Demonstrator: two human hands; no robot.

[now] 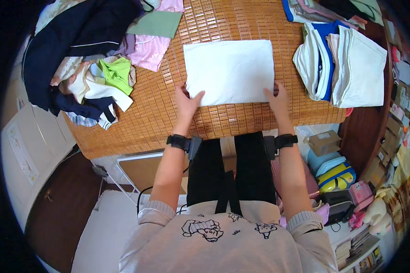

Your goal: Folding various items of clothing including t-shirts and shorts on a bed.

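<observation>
A: Largest thing, by a clock centred on the view?
B: A brown bamboo mat [232, 120], spread across 12 o'clock.
A: And on top?
B: At 10, a loose heap of clothes [89, 86], with a navy garment [95, 27] with white piping across its upper part. At 2, a stack of folded clothes [362, 68], mainly white, with a blue layer.
A: Smaller than those?
B: A folded white cloth [230, 70], flat on the mat just past 12, between heap and stack, apart from both. Then a lime-green garment [116, 75], crumpled on the heap's 4 o'clock side.
A: Hands?
B: Left hand [186, 102] at the cloth's 8 o'clock corner, right hand [279, 100] at its 4 o'clock corner, both touching. Thumbs over the near edge, spread from the fingers; impossible to tell whether pinching the fabric.
A: Smallest?
B: Black wrist straps [178, 142], one per arm.
</observation>
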